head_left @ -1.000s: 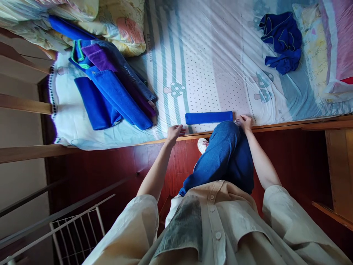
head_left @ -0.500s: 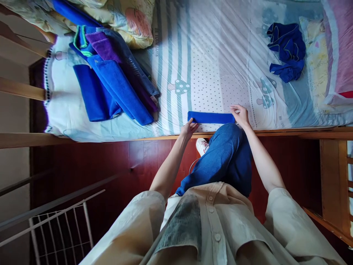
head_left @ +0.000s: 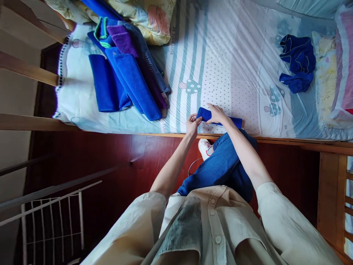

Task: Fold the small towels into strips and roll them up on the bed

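A blue towel [head_left: 234, 121], folded into a narrow strip, lies along the near edge of the bed, its left end slightly raised. My left hand [head_left: 193, 124] pinches that left end between thumb and fingers. Just to the right, my right hand [head_left: 217, 114] arches across the strip, thumb on the near side and fingers on the far side, and hides part of it. Farther left on the bed is a pile of folded blue towels [head_left: 135, 81] with a purple towel [head_left: 122, 38] among them.
A crumpled dark blue cloth [head_left: 299, 62] lies at the right, beside a yellow pillow [head_left: 325, 70] and a pink pillow [head_left: 344, 62]. A yellow patterned bundle [head_left: 149, 22] is at the back left. Wooden rails [head_left: 27, 121] and a white wire rack [head_left: 52, 221] stand at the left.
My right hand has moved left from the towel's right end to near its left end. The left hand now pinches the end, which is lifted a little. The view has shifted slightly.
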Tool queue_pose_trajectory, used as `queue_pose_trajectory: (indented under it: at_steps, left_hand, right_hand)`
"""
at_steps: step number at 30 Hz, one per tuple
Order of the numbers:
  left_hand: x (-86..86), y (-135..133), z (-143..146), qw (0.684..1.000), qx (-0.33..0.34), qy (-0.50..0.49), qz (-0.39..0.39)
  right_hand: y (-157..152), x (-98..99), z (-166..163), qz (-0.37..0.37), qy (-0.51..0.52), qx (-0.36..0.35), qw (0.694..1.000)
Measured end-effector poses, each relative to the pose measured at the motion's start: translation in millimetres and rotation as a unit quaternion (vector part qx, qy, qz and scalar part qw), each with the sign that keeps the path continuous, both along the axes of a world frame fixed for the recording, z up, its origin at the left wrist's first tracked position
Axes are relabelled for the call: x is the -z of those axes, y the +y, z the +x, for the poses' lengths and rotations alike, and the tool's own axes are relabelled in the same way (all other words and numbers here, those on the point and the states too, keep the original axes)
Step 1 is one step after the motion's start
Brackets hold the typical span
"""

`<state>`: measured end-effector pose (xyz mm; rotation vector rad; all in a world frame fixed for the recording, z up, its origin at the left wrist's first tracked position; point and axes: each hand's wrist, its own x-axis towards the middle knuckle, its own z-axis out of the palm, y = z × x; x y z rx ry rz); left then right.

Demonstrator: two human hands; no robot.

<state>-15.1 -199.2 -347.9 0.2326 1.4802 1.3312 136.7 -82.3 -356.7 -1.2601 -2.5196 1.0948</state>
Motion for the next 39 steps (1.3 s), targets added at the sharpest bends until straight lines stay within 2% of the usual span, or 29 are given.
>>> queue_pose_trajectory:
  at_steps: [4,8,13,15,18,21,24,27,29,33,36,39]
  left_hand:
    - [-10.8,2,3,0.996,0.015,0.016,0.085]
    - [-20.8,12,9,0.985,0.013,0.04,0.166]
    - [-29.6,30,7,0.968,0.0,0.058,0.245]
    - [-30.0,31,2,0.963,0.025,0.05,0.262]
    - [-27.5,24,-5,0.96,0.107,0.038,0.255]
    - [-24.7,16,-8,0.956,0.167,0.081,0.227]
    - [-25.0,13,-11,0.957,0.168,0.155,0.178]
    - [-29.0,14,-20,0.965,0.125,0.206,0.108]
    - [-32.5,14,-30,0.966,0.095,0.223,0.085]
    - [-37.7,9,-65,0.961,0.046,0.256,0.095]
    - [-40.4,3,-105,0.949,0.007,0.297,0.105]
    - [-44.6,-5,-154,0.937,-0.029,0.337,0.089]
  right_hand:
    - [-6,-41.6,0,-0.028,-0.036,0.007,0.999]
    - [-9,-81.9,-2,-0.003,-0.055,0.045,0.997]
    - [-6,-113.9,-9,0.038,-0.023,0.084,0.996]
    - [-6,-124.7,-14,0.041,0.005,0.101,0.994]
    - [-9,-141.1,-25,0.037,0.065,0.132,0.988]
    - [-15,-155.0,-43,0.018,0.13,0.156,0.979]
    - [-20,-164.2,-68,-0.007,0.177,0.184,0.967]
    - [-27,-171.1,-95,-0.025,0.217,0.208,0.953]
    - [-32,-176.6,-112,-0.034,0.238,0.216,0.946]
    - [-40,-189.4,-152,-0.045,0.273,0.23,0.933]
    - [-42,-196.4,-189,-0.048,0.299,0.235,0.924]
    - [-43,-200.2,-231,-0.057,0.317,0.201,0.925]
